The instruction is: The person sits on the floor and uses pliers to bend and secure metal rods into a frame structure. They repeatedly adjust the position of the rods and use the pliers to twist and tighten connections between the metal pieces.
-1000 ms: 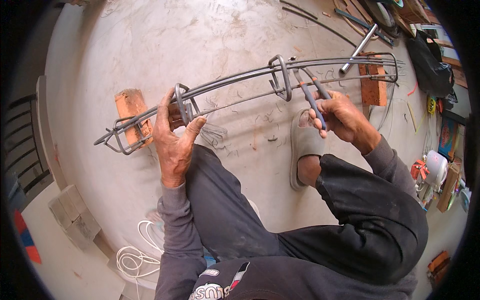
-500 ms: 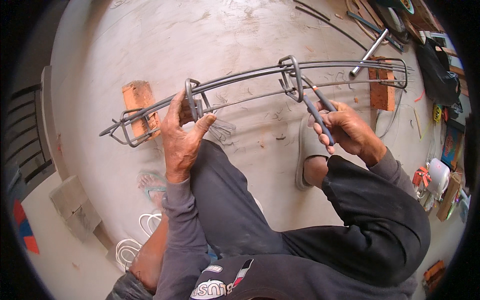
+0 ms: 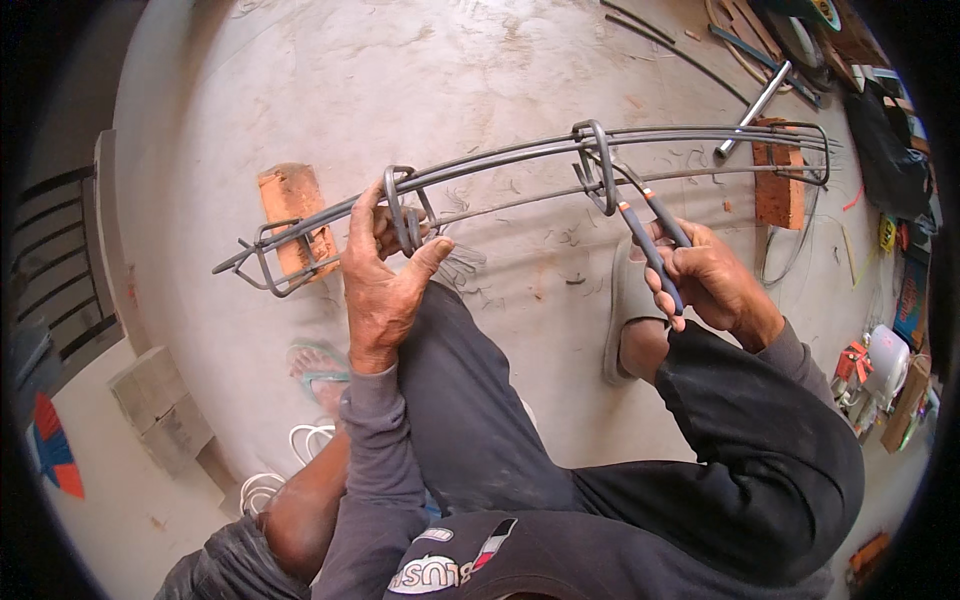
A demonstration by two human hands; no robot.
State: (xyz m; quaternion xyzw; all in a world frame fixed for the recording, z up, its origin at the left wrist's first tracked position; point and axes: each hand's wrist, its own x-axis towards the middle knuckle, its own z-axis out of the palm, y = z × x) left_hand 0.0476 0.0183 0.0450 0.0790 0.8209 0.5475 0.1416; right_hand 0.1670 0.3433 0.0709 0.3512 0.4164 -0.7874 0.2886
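A long cage of thin steel rebar (image 3: 500,157) lies across in front of me, with bent square stirrups around its bars. My left hand (image 3: 385,285) is closed around the left-middle stirrup (image 3: 397,212), thumb below and fingers behind it, partly hidden. In my right hand (image 3: 705,275) are pincers (image 3: 657,255) with dark blue handles and orange collars. Their jaws reach in at another stirrup (image 3: 608,175), right of the middle; what they bite on there is too small to make out.
Orange bricks (image 3: 292,190) (image 3: 779,195) prop both cage ends. Wire offcuts litter the floor. A metal pipe (image 3: 755,108), loose rods (image 3: 675,48) and a black bag (image 3: 885,150) lie at right. Another person's bare leg (image 3: 305,480) is at left, near grey blocks (image 3: 160,410) and white cable (image 3: 262,490).
The pincers' jaws have moved further in against the right-middle stirrup. My left hand keeps its hold on the other one. The whole view has shifted slightly.
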